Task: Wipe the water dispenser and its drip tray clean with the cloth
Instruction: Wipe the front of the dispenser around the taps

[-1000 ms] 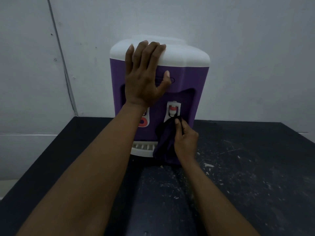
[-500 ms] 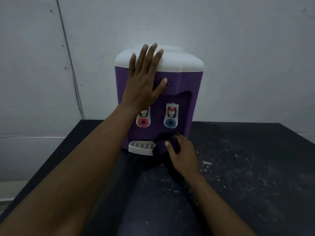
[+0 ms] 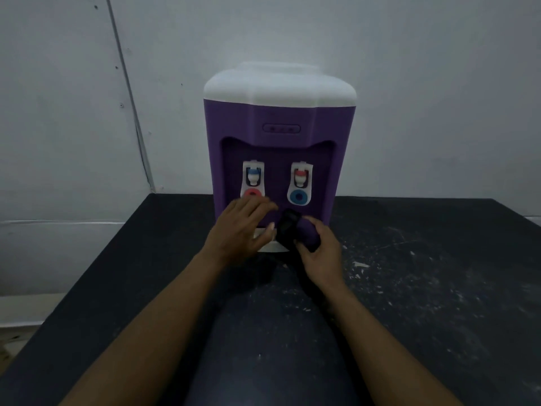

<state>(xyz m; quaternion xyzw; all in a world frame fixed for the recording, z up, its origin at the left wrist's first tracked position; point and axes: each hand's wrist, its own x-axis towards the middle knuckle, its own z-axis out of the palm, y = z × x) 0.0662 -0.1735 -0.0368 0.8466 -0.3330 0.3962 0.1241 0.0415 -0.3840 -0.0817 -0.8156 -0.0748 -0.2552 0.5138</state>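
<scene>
Drip tray (image 3: 270, 247) (mostly hidden) behind cloth (image 3: 288, 230)

Back wall: plain pale grey painted wall (image 3: 424, 83), flat and matte. A thin grey vertical strip (image 3: 128, 92) runs down it on the left, slanted in this wide view, with a few small dark dots beside it; screws or marks, can't tell. Low on the left, a pale horizontal ledge (image 3: 58, 221) crosses the wall. The black matte worktop (image 3: 453, 303) reaches back to the wall. Its surface is scuffed, with white flecks and scratches (image 3: 360, 264) mostly on the right half. A sliver of light-coloured floor (image 3: 11, 338) shows at far lower left, past the worktop edge. Light is dim, cool and soft.
</scene>
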